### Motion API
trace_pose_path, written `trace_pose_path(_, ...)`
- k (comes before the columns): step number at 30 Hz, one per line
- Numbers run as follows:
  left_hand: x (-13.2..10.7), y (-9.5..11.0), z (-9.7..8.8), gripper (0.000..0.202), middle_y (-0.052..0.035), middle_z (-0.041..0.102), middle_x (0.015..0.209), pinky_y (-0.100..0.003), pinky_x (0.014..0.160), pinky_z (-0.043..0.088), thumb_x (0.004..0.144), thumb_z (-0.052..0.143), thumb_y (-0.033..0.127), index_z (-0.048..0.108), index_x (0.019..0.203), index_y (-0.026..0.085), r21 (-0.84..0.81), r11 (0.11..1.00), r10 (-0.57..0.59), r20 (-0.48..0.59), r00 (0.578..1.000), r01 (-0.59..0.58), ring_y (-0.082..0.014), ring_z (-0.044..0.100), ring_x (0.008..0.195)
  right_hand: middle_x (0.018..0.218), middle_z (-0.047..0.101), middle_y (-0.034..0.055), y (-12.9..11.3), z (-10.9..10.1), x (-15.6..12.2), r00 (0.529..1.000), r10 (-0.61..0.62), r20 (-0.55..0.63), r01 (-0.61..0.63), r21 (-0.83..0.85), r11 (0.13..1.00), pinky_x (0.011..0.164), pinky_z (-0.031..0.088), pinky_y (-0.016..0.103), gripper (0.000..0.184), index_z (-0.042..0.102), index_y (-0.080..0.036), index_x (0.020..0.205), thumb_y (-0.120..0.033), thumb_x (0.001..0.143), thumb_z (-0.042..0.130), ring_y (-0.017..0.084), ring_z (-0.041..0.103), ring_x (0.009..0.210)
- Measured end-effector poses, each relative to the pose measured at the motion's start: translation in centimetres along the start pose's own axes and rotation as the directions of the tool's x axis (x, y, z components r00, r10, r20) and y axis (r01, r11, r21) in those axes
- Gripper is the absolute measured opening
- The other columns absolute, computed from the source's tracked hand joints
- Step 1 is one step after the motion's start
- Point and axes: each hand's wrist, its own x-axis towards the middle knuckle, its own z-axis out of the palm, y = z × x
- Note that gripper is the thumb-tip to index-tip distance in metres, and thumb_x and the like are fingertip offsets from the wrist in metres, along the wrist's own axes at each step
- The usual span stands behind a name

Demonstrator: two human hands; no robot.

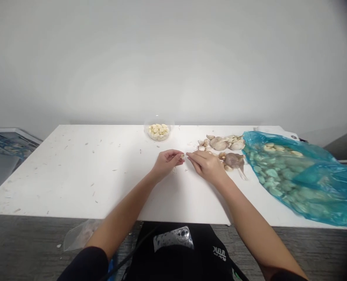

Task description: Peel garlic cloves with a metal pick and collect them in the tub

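My left hand [166, 163] and my right hand [206, 166] meet over the middle of the white table [74, 171]. Both pinch a small garlic clove [184, 156] between their fingertips. Just right of my right hand lies a pile of garlic bulbs and loose skins [224, 143], with one greyish bulb [234, 160] closest to the hand. Behind the hands stands a small clear bowl of peeled cloves [158, 131].
A blue plastic bag [302, 175] full of garlic cloves lies along the table's right side. Bits of skin are scattered over the tabletop. A phone [173, 237] rests on my lap, and a clear plastic bag [80, 234] lies on the floor at the left.
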Motion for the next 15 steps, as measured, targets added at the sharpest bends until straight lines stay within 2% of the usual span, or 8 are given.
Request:
trace_pose_path(6, 0.10, -0.10, 0.06, 0.039, -0.0085, 0.064, 0.082, -0.038, 0.086, 0.051, 0.072, 0.069, 0.041, 0.064, 0.092, 0.008, 0.020, 1.000, -0.004, -0.003, 1.000, 0.004, -0.0150, 0.063, 0.078, 0.083, 0.064, 0.0046, 0.11, 0.33, -0.12, 0.999, 0.038, 0.012, -0.037, -0.028, 0.999, 0.061, 0.038, 0.023, 0.023, 0.064, -0.014, 0.099, -0.016, 0.090, 0.043, 0.011, 0.057, 0.073)
trace_pose_path(11, 0.08, -0.01, 0.12, 0.041, -0.0084, 0.064, 0.083, -0.037, 0.085, 0.051, 0.070, 0.069, 0.042, 0.064, 0.092, 0.008, 0.015, 1.000, -0.004, -0.014, 1.000, 0.004, -0.0152, 0.063, 0.078, 0.086, 0.064, 0.0053, 0.20, 0.08, -0.11, 0.994, 0.108, 0.016, -0.109, 0.008, 0.994, 0.067, 0.041, 0.023, 0.023, 0.063, -0.013, 0.101, -0.019, 0.090, 0.043, 0.011, 0.057, 0.076)
trace_pose_path(15, 0.09, 0.09, 0.18, 0.040, -0.0081, 0.064, 0.082, -0.037, 0.084, 0.051, 0.070, 0.069, 0.042, 0.064, 0.090, 0.009, 0.014, 1.000, -0.005, -0.027, 1.000, 0.006, -0.0151, 0.063, 0.076, 0.087, 0.064, 0.0062, 0.04, -0.29, 0.00, 0.993, 0.106, 0.058, -0.108, 0.035, 0.994, 0.068, 0.042, 0.023, 0.025, 0.064, -0.014, 0.104, -0.023, 0.090, 0.045, 0.012, 0.058, 0.078)
